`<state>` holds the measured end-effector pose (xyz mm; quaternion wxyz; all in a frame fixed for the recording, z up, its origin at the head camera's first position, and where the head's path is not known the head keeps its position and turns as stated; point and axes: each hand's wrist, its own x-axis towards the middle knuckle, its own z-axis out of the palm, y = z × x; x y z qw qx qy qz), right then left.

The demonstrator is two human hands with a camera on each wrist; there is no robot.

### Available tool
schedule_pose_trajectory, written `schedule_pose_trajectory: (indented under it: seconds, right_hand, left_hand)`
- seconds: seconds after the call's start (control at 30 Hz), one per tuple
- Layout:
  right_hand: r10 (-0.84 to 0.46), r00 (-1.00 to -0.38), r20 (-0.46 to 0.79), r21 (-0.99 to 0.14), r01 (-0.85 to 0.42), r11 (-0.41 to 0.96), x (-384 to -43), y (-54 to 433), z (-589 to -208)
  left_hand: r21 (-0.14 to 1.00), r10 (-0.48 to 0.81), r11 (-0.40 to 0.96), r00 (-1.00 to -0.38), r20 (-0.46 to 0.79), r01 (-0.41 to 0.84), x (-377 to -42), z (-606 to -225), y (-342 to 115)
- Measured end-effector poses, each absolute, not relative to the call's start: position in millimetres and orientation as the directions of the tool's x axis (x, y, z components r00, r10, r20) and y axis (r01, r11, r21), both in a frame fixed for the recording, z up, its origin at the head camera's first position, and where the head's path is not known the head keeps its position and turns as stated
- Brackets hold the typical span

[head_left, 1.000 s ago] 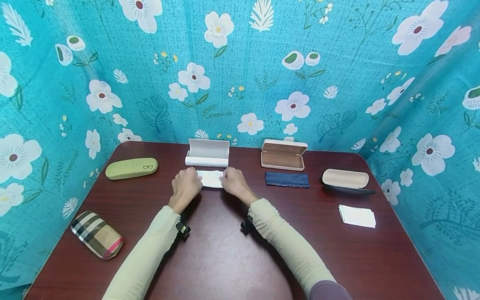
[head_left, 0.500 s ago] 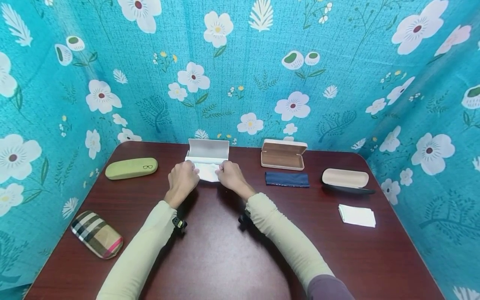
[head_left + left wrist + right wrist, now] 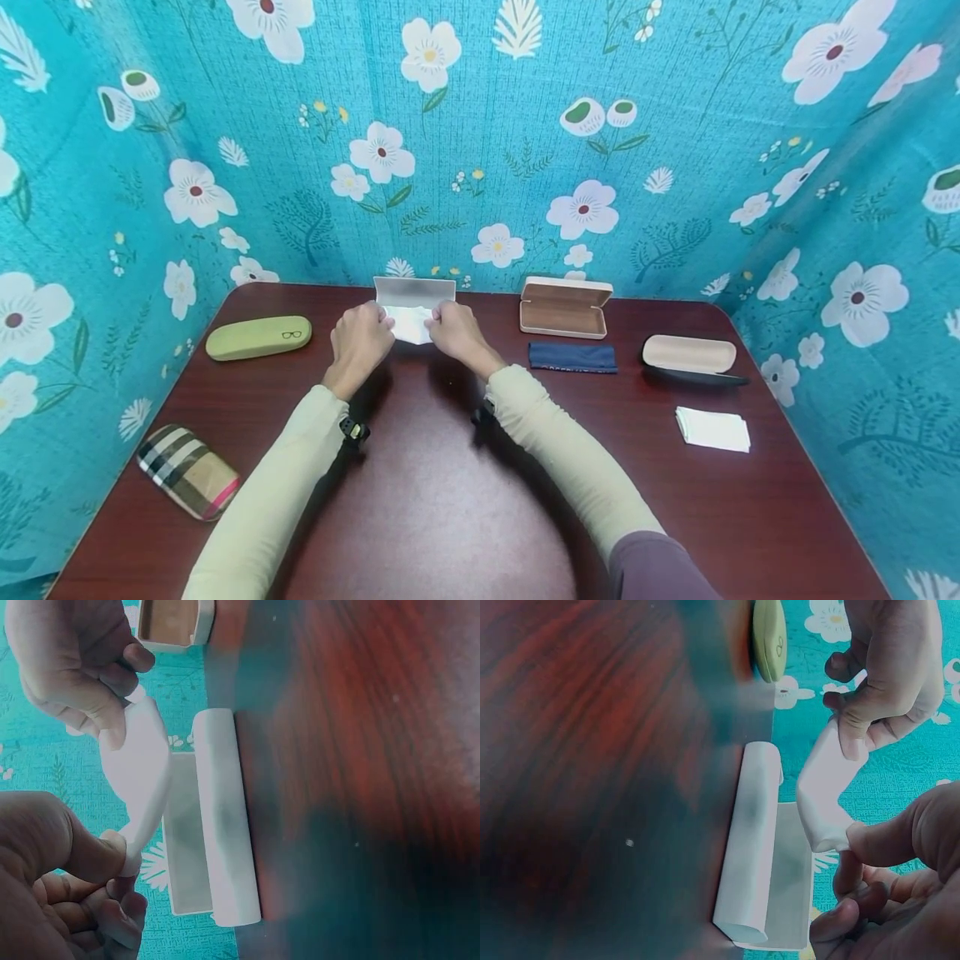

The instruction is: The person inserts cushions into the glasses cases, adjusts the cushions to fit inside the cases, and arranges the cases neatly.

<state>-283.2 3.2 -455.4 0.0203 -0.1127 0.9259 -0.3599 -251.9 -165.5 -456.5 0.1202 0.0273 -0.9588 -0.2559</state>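
Note:
A folded white cloth (image 3: 407,323) is stretched between both hands, in front of and above an open white glasses case (image 3: 415,290). My left hand (image 3: 360,337) pinches its left end between thumb and fingers, and my right hand (image 3: 459,333) pinches the right end. In the left wrist view the cloth (image 3: 139,769) sags a little between the two grips, apart from the case's rounded front (image 3: 225,825). The right wrist view shows the cloth (image 3: 821,791) bent in the middle. The case's lid stands up behind; in the head view the cloth and hands hide its lower part.
On the dark red table (image 3: 465,500), an open brown-lined case (image 3: 564,318) stands right of the hands, with a folded navy cloth (image 3: 572,357) before it. Farther right are a black case (image 3: 690,357) and a white cloth (image 3: 712,429). Green (image 3: 258,337) and plaid (image 3: 187,471) cases lie left.
Both hands have moved the white cloth up and away from the person, from the table in front of the white case to over it. The head view has shifted slightly.

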Motion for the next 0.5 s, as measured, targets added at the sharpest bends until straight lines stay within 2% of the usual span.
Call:
schedule_pose_trajectory:
  seconds: [0.23, 0.5]
  right_hand:
    - [-0.234, -0.971, 0.056, -0.678, -0.209, 0.705, -295.9, 2.7, -452.1]
    - [-0.202, -0.979, 0.015, -0.674, -0.159, 0.721, -310.6, 1.7, -456.6]
  left_hand:
    - [0.515, -0.126, 0.857, -0.970, 0.207, -0.001, -263.5, -450.9, -171.8]
    - [0.526, -0.163, 0.848, -0.976, 0.141, -0.066, -274.6, -452.3, -177.3]
